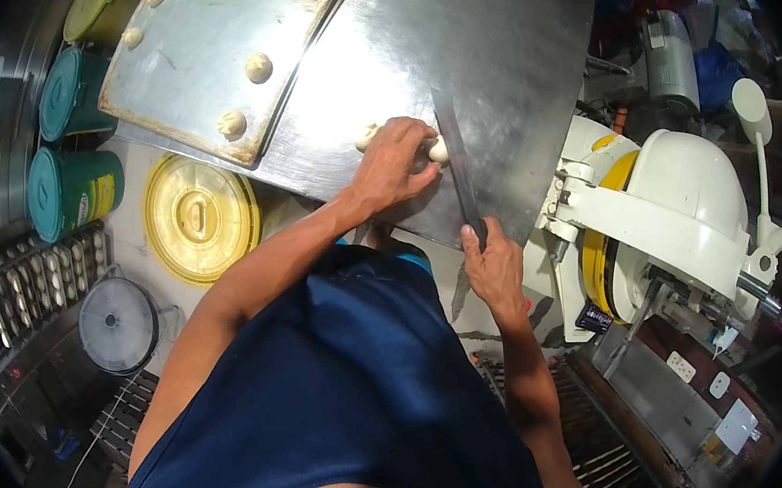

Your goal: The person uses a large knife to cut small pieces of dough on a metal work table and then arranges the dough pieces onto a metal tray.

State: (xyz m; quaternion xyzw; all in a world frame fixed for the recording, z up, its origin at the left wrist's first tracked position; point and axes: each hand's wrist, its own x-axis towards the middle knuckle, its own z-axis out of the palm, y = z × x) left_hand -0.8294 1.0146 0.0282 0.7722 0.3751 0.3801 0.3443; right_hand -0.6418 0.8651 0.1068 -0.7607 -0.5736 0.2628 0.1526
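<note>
My right hand (pixel 495 264) grips the dark handle of a long-bladed knife (pixel 460 159), its blade slanting up and left over the steel table. Beside the blade, my left hand (pixel 393 163) rests on pale dough, fingers curved. A rounded end of the dough (pixel 438 150) shows between my left fingers and the blade, and another lump of dough (pixel 367 136) shows at the hand's left side. What lies under the palm is hidden. On the left, a metal baking tray (pixel 191 48) holds several small pleated dough balls, one of them (pixel 258 67) near its right side.
A white dough mixer (pixel 685 195) stands right of the steel table (pixel 510 37). Below the table's left edge are a yellow lidded bucket (pixel 199 215) and green lidded buckets (pixel 50 193). A round fan (pixel 116 325) and a rack of filled trays (pixel 34 280) stand lower left.
</note>
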